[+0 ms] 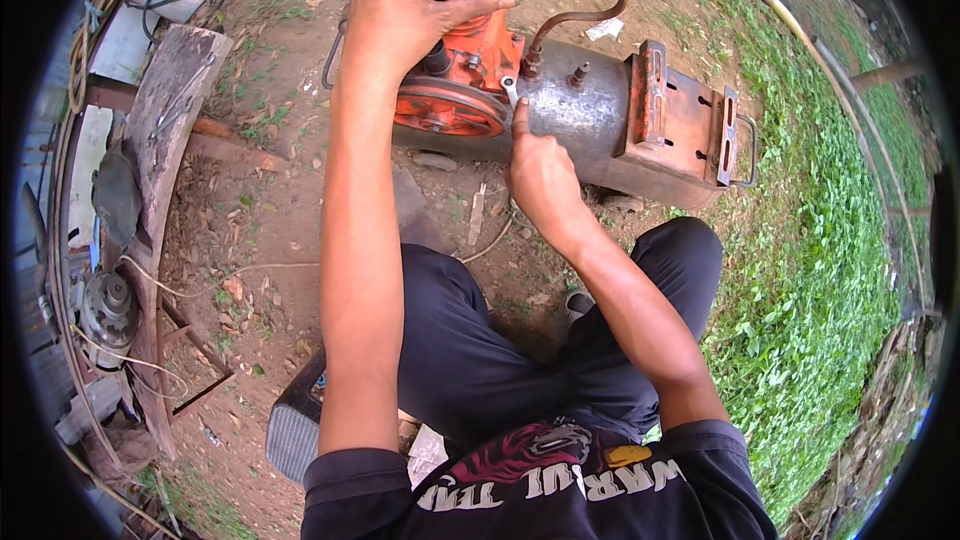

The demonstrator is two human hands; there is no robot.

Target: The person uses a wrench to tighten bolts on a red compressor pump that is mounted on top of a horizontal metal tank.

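We are in an outdoor workshop yard, with bare dirt (265, 285) and a weathered plank (168, 140) left of our left hand (395, 15), grass (800, 280) right of our right hand (545, 180), and a red machine (485, 40) beside both.

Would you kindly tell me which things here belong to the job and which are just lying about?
Part of the job: wrench at the right hand; orange pump touched by the left hand; metal tank.

Seemingly just lying about: wooden plank; round metal part; white scrap.
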